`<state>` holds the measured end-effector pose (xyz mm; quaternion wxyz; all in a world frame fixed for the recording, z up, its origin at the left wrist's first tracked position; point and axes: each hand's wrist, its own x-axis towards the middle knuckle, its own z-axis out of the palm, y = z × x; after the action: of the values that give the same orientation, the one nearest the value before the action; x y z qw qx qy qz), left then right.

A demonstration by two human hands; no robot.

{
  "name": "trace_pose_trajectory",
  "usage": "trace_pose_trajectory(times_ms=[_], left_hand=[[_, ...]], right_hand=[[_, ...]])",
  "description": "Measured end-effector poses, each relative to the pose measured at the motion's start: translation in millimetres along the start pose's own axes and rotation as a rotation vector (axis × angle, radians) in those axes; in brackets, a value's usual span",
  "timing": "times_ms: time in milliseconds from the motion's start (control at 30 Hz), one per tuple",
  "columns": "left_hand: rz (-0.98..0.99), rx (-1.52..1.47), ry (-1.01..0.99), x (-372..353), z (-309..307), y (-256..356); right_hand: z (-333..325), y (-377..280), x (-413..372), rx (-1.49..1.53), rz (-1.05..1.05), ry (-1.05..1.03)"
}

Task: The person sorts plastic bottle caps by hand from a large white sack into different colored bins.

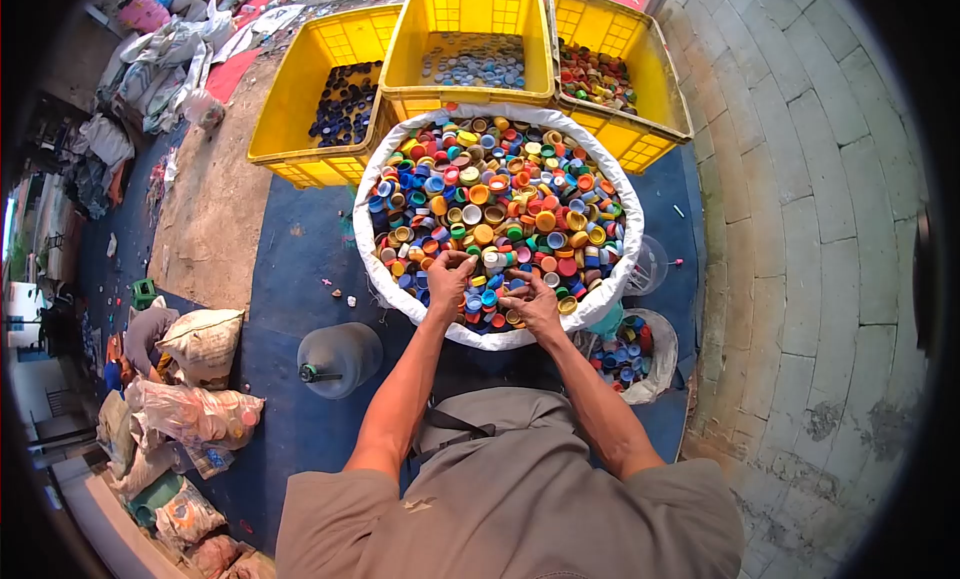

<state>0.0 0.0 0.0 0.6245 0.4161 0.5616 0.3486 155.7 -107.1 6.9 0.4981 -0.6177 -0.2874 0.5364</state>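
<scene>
A large white sack (628,204) with a rolled rim is filled with bottle caps (492,215) of many colours. My left hand (448,281) is over the near part of the heap, its thumb and fingers drawn together in a pinch; what is between them is too small to make out. Just to its right, my right hand (535,304) reaches over the caps with curved fingers spread apart, and nothing shows clearly in it. Both hands are low, close to the caps.
Behind the sack stand three yellow crates: the left crate (285,94) with dark caps, the middle crate (470,9) with pale blue ones, the right crate (660,104) with red, orange and green ones. A clear jug (345,359), a smaller cap bag (655,379) and a brick wall (800,229) flank me.
</scene>
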Motion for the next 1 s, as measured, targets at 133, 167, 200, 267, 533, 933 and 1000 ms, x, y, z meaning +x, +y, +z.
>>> trace_pose_trajectory(times_ms=[133, 167, 200, 267, 533, 933, 1000], left_hand=[[0.066, 0.055, -0.037, 21, 23, 6], [0.065, 0.046, -0.053, 26, 27, 2], [0.051, 0.07, -0.056, 25, 32, 5], [0.03, 0.121, -0.055, 24, 38, 10], [0.314, 0.541, 0.088, 38, 39, 7], [0.78, 1.041, 0.041, 75, 54, 11], [0.798, 1.12, -0.023, 79, 54, 13]], right_hand=[[-15, -1, -9, 0.255, 0.111, 0.058], [-18, 1, -12, 0.287, 0.131, 0.072], [-21, 1, -14, 0.331, 0.161, 0.089], [-25, 0, -16, 0.297, 0.118, 0.077], [-30, 4, -22, -0.417, -0.301, 0.117], [-37, 10, -27, 0.021, 0.038, 0.288], [-40, 13, -29, -0.072, -0.021, 0.328]])
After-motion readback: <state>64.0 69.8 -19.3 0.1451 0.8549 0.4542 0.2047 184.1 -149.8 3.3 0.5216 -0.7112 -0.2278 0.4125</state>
